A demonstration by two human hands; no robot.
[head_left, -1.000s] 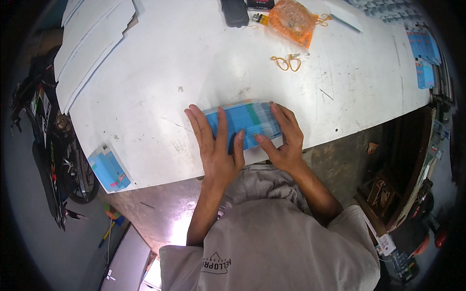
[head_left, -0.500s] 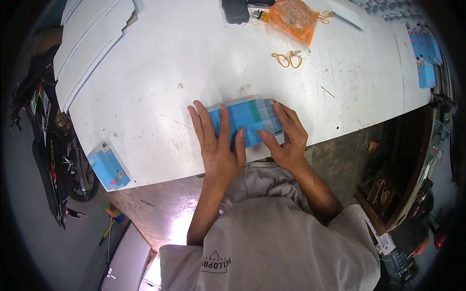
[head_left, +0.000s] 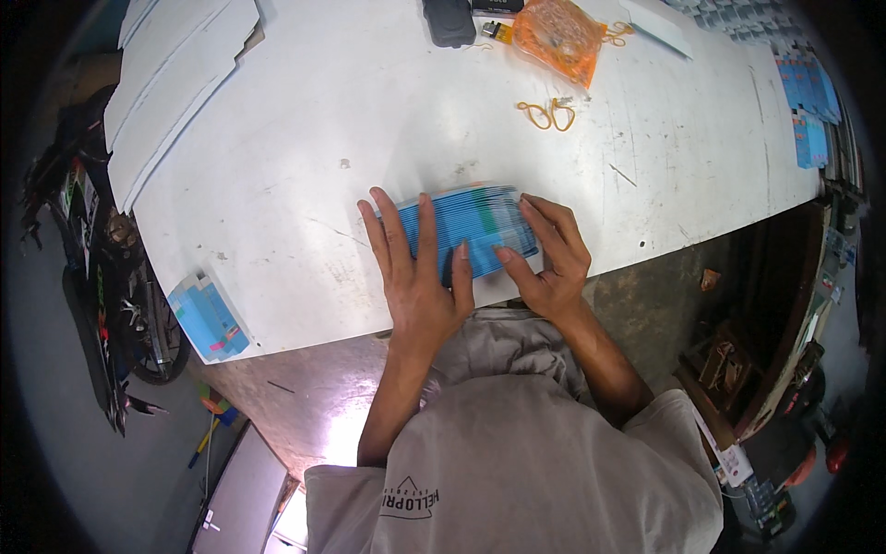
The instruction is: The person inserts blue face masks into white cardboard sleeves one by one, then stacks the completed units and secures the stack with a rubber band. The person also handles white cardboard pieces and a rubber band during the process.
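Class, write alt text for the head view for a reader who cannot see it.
Both hands, left and right, press flat on a blue card stack at the near edge of a white table. Rubber bands and an orange bag lie farther back.

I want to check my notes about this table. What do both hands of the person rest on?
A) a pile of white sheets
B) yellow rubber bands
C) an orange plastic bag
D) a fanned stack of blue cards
D: the left hand and the right hand both lie flat on the fanned stack of blue cards near the white table's front edge.
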